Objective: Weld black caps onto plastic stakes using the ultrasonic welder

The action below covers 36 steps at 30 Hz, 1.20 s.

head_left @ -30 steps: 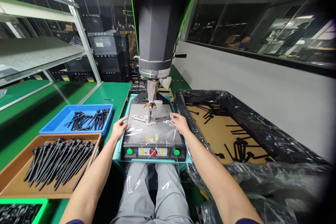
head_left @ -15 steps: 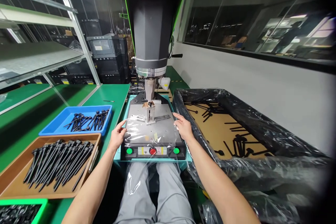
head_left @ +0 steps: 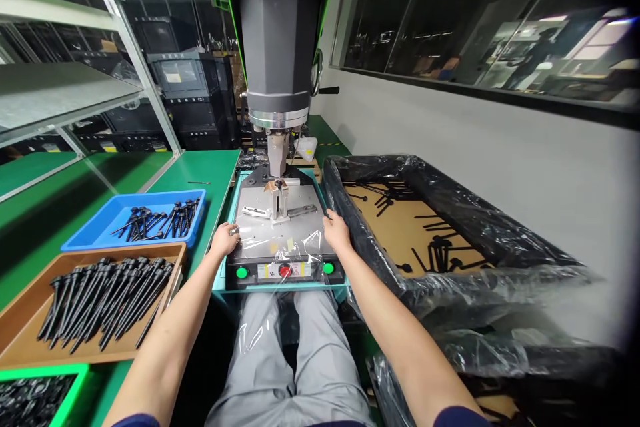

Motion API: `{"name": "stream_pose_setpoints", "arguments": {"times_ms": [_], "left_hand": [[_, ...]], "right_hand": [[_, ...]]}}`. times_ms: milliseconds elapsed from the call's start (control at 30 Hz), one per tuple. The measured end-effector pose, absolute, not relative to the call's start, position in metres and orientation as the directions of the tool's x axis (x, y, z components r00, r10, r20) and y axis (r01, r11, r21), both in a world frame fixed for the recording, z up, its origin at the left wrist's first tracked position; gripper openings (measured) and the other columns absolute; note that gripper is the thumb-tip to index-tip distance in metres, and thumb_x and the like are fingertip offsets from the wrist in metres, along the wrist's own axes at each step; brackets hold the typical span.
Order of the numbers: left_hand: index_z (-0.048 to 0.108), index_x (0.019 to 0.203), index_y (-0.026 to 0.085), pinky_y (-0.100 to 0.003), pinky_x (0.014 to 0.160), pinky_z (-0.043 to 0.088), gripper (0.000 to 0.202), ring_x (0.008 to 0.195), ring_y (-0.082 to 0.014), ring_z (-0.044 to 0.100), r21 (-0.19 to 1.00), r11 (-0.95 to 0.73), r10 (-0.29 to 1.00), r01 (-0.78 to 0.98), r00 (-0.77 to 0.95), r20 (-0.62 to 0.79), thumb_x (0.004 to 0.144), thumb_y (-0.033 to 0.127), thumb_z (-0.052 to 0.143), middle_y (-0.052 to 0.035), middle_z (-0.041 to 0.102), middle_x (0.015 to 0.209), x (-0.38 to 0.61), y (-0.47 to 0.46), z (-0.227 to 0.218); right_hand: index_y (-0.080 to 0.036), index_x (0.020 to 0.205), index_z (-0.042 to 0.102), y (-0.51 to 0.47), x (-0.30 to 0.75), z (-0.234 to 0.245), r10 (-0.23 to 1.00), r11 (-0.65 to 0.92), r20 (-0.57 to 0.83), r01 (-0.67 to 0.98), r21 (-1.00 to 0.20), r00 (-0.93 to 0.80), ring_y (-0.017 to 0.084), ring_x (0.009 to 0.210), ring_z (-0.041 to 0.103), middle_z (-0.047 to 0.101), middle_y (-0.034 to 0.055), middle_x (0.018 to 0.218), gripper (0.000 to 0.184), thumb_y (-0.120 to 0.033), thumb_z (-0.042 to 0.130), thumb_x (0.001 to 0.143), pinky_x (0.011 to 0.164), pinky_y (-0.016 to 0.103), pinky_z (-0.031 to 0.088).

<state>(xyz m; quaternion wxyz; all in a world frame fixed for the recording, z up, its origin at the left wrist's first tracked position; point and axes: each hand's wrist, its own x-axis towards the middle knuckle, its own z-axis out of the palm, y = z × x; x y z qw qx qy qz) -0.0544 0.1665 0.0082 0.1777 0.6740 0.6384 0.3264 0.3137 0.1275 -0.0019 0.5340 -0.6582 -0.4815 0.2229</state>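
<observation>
A clear plastic film (head_left: 314, 240) lies over the front of the machine's grey metal plate (head_left: 260, 230) and hangs toward my lap. My left hand (head_left: 225, 239) is closed at the plate's left edge, apparently on the film's side. At the right edge, my right hand (head_left: 336, 230) has its fingers curled in, also apparently gripping film; the fingertips are partly hidden. Between the hands stands a metal fixture (head_left: 279, 203) with a dark part upright in it, beneath the machine's metal horn (head_left: 277, 153). Both hands are above the green buttons (head_left: 242, 272) of the front panel.
At left are a blue tray (head_left: 75, 240) and a brown tray (head_left: 20, 340) of black rod-like parts, plus a green-rimmed bin (head_left: 80, 380). A box lined with black plastic (head_left: 465, 213) stands at right, with similar parts inside. The machine head (head_left: 277, 33) hangs above.
Both hands have closed more at the plate's sides, and the film has moved down off the fixture area toward me. My view has shifted slightly.
</observation>
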Motion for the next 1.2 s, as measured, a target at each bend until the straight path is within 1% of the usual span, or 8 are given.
{"name": "stream_pose_setpoints", "arguments": {"times_ms": [133, 300, 433, 567, 667, 767, 1000, 1200], "left_hand": [[0.067, 0.116, 0.010, -0.050, 0.113, 0.029, 0.040, 0.134, -0.0369, 0.040, 0.581, -0.139, 0.929, 0.802, -0.097, 0.356, 0.081, 0.023, 0.052, -0.0213, 0.048, 0.140, -0.042, 0.141, 0.007], [0.062, 0.124, 0.013, -0.044, 0.111, 0.035, 0.040, 0.129, -0.0308, 0.046, 0.400, -0.401, 0.854, 0.824, 0.178, 0.489, 0.092, 0.028, 0.043, -0.0169, 0.055, 0.135, -0.012, 0.105, -0.004], [0.057, 0.132, 0.014, -0.058, 0.112, 0.026, 0.046, 0.137, -0.0368, 0.035, 0.264, -0.378, 0.876, 0.887, 0.251, 0.411, 0.097, 0.035, 0.038, -0.0178, 0.048, 0.144, 0.002, 0.096, -0.012], [0.050, 0.140, 0.016, -0.066, 0.110, 0.020, 0.050, 0.138, -0.0387, 0.033, 0.150, -0.319, 0.903, 0.936, 0.252, 0.347, 0.098, 0.040, 0.035, -0.0189, 0.044, 0.148, 0.005, 0.098, -0.014], [0.048, 0.142, 0.015, -0.066, 0.109, 0.022, 0.053, 0.137, -0.0386, 0.033, 0.114, -0.317, 0.904, 0.941, 0.264, 0.338, 0.098, 0.041, 0.033, -0.0199, 0.043, 0.148, 0.004, 0.099, -0.015], [0.047, 0.142, 0.015, -0.065, 0.110, 0.022, 0.053, 0.137, -0.0385, 0.033, 0.093, -0.323, 0.897, 0.942, 0.274, 0.346, 0.098, 0.041, 0.032, -0.0201, 0.042, 0.148, 0.003, 0.100, -0.017], [0.050, 0.141, 0.016, -0.065, 0.111, 0.019, 0.052, 0.137, -0.0388, 0.034, 0.075, -0.323, 0.888, 0.943, 0.275, 0.367, 0.098, 0.042, 0.034, -0.0203, 0.043, 0.148, 0.004, 0.100, -0.020], [0.050, 0.140, 0.016, -0.065, 0.111, 0.017, 0.053, 0.138, -0.0390, 0.034, 0.087, -0.331, 0.886, 0.939, 0.278, 0.370, 0.097, 0.042, 0.035, -0.0208, 0.043, 0.148, 0.004, 0.099, -0.020]], "right_hand": [[-0.021, 0.111, 0.066, 0.049, 0.318, -0.025, 0.845, 0.003, 0.189, 0.349, -0.937, 0.500, 0.028, 0.117, 0.055, 0.063, 0.0131, 0.120, 0.032, -0.034, 0.054, 0.084, 0.105, 0.043, 0.038], [-0.025, 0.083, 0.062, -0.016, 0.313, -0.071, 0.851, -0.173, -0.096, 0.104, -0.979, 0.516, 0.027, 0.096, 0.065, 0.069, 0.0074, 0.089, 0.010, -0.034, 0.060, 0.079, 0.082, 0.039, 0.052], [-0.021, 0.082, 0.058, -0.021, 0.311, -0.088, 0.870, -0.347, -0.390, -0.188, -0.919, 0.303, 0.021, 0.069, 0.068, 0.069, 0.0058, 0.074, 0.011, -0.031, 0.060, 0.080, 0.060, 0.031, 0.052], [-0.016, 0.085, 0.060, -0.020, 0.316, -0.089, 0.842, -0.502, -0.539, -0.382, -0.776, -0.011, 0.018, 0.058, 0.067, 0.070, 0.0109, 0.078, 0.017, -0.033, 0.063, 0.082, 0.039, 0.018, 0.036], [-0.015, 0.087, 0.062, -0.020, 0.319, -0.089, 0.816, -0.561, -0.553, -0.467, -0.683, -0.171, 0.010, 0.043, 0.053, 0.067, 0.0068, 0.071, 0.028, -0.042, 0.058, 0.089, 0.033, 0.014, 0.019], [-0.016, 0.085, 0.061, -0.016, 0.315, -0.091, 0.818, -0.563, -0.515, -0.538, -0.627, -0.256, 0.005, 0.034, 0.035, 0.057, -0.0010, 0.061, 0.034, -0.050, 0.058, 0.090, 0.033, 0.014, 0.012], [-0.019, 0.077, 0.057, -0.009, 0.305, -0.090, 0.892, -0.440, -0.378, -0.667, -0.601, -0.248, 0.006, 0.040, 0.024, 0.027, -0.0106, 0.048, 0.036, -0.051, 0.074, 0.078, 0.037, 0.015, 0.016], [-0.022, 0.070, 0.048, -0.019, 0.310, -0.088, 0.943, -0.279, -0.325, -0.715, -0.642, -0.076, 0.007, 0.046, 0.032, 0.037, -0.0083, 0.057, 0.041, -0.039, 0.085, 0.066, 0.039, 0.017, 0.022]]}}
